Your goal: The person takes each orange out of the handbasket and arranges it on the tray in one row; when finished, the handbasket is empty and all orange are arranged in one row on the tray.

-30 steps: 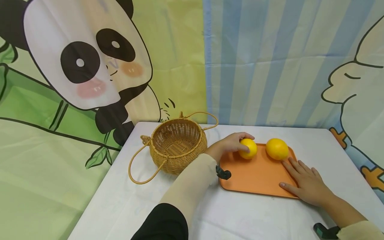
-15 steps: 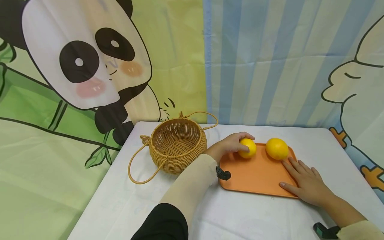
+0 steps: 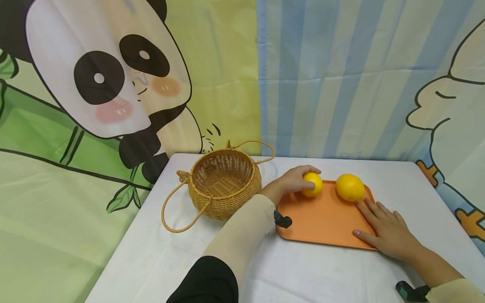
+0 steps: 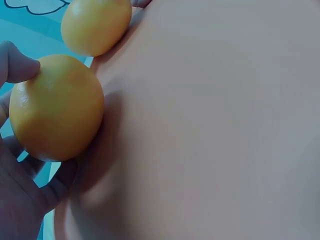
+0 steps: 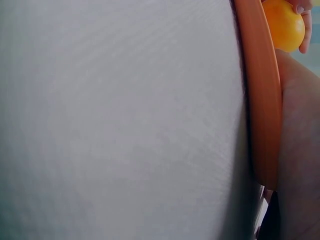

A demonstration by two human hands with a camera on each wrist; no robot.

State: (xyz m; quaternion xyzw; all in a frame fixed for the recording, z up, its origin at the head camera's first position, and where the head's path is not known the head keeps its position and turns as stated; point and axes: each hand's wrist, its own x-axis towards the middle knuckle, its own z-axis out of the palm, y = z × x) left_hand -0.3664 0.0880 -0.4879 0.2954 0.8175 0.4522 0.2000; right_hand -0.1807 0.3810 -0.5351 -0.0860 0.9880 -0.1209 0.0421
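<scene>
My left hand [image 3: 292, 180] grips a round yellow citrus fruit [image 3: 312, 185] at the back left of the orange tray [image 3: 326, 219]. In the left wrist view, thumb and fingers curl round this fruit [image 4: 57, 107], close over the tray; I cannot tell whether it still touches. A second, slightly larger yellow citrus fruit [image 3: 350, 187] sits at the tray's back right corner. My right hand [image 3: 390, 231] rests on the tray's right edge with its fingers spread. The right wrist view shows the tray's edge [image 5: 262, 100] beside that hand.
A wicker basket [image 3: 223, 202] stands left of the tray, its two loop handles folded outward. My left forearm passes in front of the basket's right side. A white cloth covers the table [image 3: 303, 273]; printed curtains [image 3: 322, 84] hang behind it.
My left hand and the gripped fruit have shifted very slightly up and back. The right hand, the other fruit, the tray and the basket keep their places.
</scene>
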